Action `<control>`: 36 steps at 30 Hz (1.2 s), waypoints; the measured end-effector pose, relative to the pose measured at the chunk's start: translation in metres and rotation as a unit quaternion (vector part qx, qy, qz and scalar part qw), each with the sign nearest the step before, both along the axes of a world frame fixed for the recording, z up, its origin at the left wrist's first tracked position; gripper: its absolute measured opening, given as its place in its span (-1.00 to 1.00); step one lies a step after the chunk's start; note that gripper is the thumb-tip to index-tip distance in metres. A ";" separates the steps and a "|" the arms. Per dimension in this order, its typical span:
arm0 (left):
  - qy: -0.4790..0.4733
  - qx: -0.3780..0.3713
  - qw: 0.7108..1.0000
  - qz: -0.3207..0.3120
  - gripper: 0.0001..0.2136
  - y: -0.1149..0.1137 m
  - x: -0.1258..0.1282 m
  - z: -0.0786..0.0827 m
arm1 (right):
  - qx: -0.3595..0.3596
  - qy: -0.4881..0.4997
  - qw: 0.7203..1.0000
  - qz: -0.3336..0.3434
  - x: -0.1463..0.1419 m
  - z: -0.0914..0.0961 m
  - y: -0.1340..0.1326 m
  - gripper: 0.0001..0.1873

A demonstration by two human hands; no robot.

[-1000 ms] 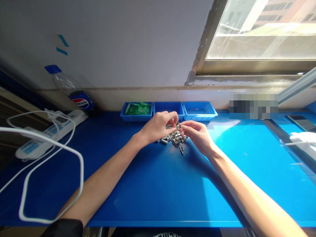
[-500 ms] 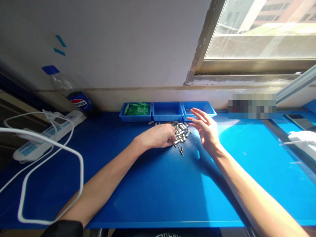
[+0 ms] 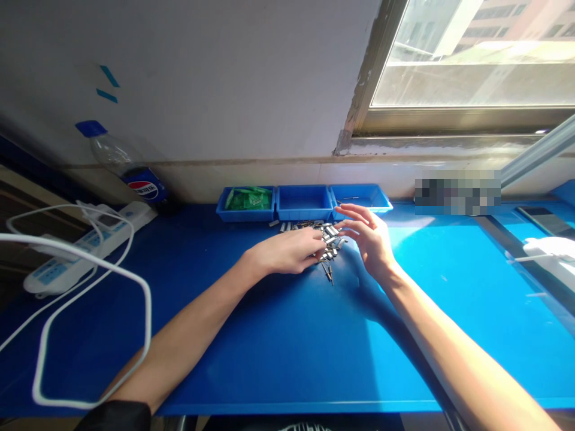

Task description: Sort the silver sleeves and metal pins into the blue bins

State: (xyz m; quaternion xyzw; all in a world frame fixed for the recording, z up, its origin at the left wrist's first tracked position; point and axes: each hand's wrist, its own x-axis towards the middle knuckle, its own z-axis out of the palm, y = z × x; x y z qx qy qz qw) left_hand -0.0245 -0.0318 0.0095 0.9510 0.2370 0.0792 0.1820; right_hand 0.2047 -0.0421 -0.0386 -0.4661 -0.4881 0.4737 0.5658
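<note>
Metal parts [image 3: 331, 240]: loose pile on blue surface [image 3: 278, 335], immed. R of L hand [image 3: 293, 249], the nearer; axes mixed, two pins [image 3: 329, 275] pointing approx. twd person. L hand: fingers curled at pile, grip can't tell. R hand [image 3: 369, 240]: open, fingers apart, pile's R edge. Bottle [image 3: 144, 184] label: red/white/blue roundel, "可乐" legible.

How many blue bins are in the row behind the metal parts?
3: the left bin, holding green pieces; the middle bin; and the right bin, its near corner partly covered by the right hand. No other bin seems hidden in that row.
</note>
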 end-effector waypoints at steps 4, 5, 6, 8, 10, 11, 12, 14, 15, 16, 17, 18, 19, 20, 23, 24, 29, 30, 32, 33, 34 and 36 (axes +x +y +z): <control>-0.061 -0.051 0.996 0.042 -0.87 0.005 -0.007 0.011 | -0.009 -0.005 1.000 0.000 -0.002 0.002 -0.001 -0.69; -0.090 -0.056 0.992 0.062 -0.89 0.006 -0.008 0.012 | -0.013 -0.011 1.000 0.002 -0.002 0.002 -0.001 -0.70; -0.123 -0.056 0.987 0.083 -0.92 0.007 -0.009 0.013 | -0.017 -0.015 1.000 0.006 -0.002 0.002 -0.001 -0.71; -0.182 -0.044 0.975 0.124 -0.93 0.008 -0.009 0.012 | -0.024 -0.015 0.999 0.023 -0.002 0.003 -0.002 -0.75; -0.216 -0.025 0.964 0.156 -0.87 0.008 -0.009 0.010 | -0.028 -0.006 0.998 0.053 -0.003 0.003 -0.003 -0.79; -0.223 -0.016 0.960 0.166 -0.84 0.008 -0.009 0.009 | -0.028 0.001 0.997 0.070 -0.003 0.003 -0.004 -0.80; -0.225 -0.009 0.959 0.174 -0.82 0.008 -0.009 0.008 | -0.028 0.007 0.996 0.087 -0.004 0.003 -0.004 -0.79; -0.224 0.000 0.957 0.184 -0.80 0.008 -0.009 0.007 | -0.031 0.012 0.993 0.112 -0.006 0.003 -0.006 -0.76; -0.222 0.001 0.957 0.186 -0.80 0.009 -0.009 0.007 | -0.034 0.010 0.992 0.118 -0.007 0.003 -0.006 -0.74; -0.219 0.002 0.958 0.186 -0.79 0.009 -0.008 0.006 | -0.037 0.005 0.992 0.121 -0.008 0.002 -0.007 -0.71; -0.217 0.002 0.959 0.185 -0.79 0.009 -0.008 0.006 | -0.039 -0.002 0.992 0.122 -0.008 0.002 -0.007 -0.70; -0.214 0.003 0.960 0.182 -0.79 0.009 -0.008 0.006 | -0.041 -0.007 0.992 0.121 -0.009 0.001 -0.008 -0.68; -0.212 0.004 0.961 0.180 -0.80 0.009 -0.007 0.005 | -0.041 -0.010 0.992 0.122 -0.009 0.001 -0.008 -0.67; -0.209 0.005 0.962 0.176 -0.81 0.009 -0.007 0.005 | -0.041 -0.010 0.991 0.124 -0.009 0.000 -0.008 -0.66; -0.196 0.018 0.966 0.168 -0.83 0.008 -0.005 0.003 | -0.037 -0.006 0.991 0.125 -0.009 0.001 -0.008 -0.67; -0.186 0.034 0.968 0.168 -0.85 0.008 -0.005 0.002 | -0.035 -0.011 0.992 0.120 -0.009 0.001 -0.007 -0.69; -0.108 0.136 0.976 0.134 -0.95 0.004 0.001 -0.001 | -0.008 -0.051 0.998 0.022 -0.007 0.006 -0.005 -0.74; -0.091 0.137 0.981 0.103 -0.90 0.002 0.004 -0.003 | -0.001 -0.046 0.999 0.001 -0.006 0.006 -0.005 -0.70; -0.059 0.127 0.990 0.023 -0.82 -0.002 0.010 -0.008 | 0.009 -0.036 0.999 -0.020 -0.004 0.005 -0.003 -0.56; -0.047 0.121 0.991 -0.016 -0.78 -0.004 0.013 -0.012 | 0.013 -0.034 0.999 -0.022 -0.004 0.004 -0.002 -0.49; -0.038 0.116 0.991 -0.049 -0.74 -0.005 0.016 -0.015 | 0.013 -0.035 0.999 -0.020 -0.003 0.003 -0.001 -0.45; -0.028 0.112 0.990 -0.083 -0.69 -0.008 0.020 -0.022 | 0.007 -0.041 0.999 -0.018 -0.002 0.001 0.000 -0.44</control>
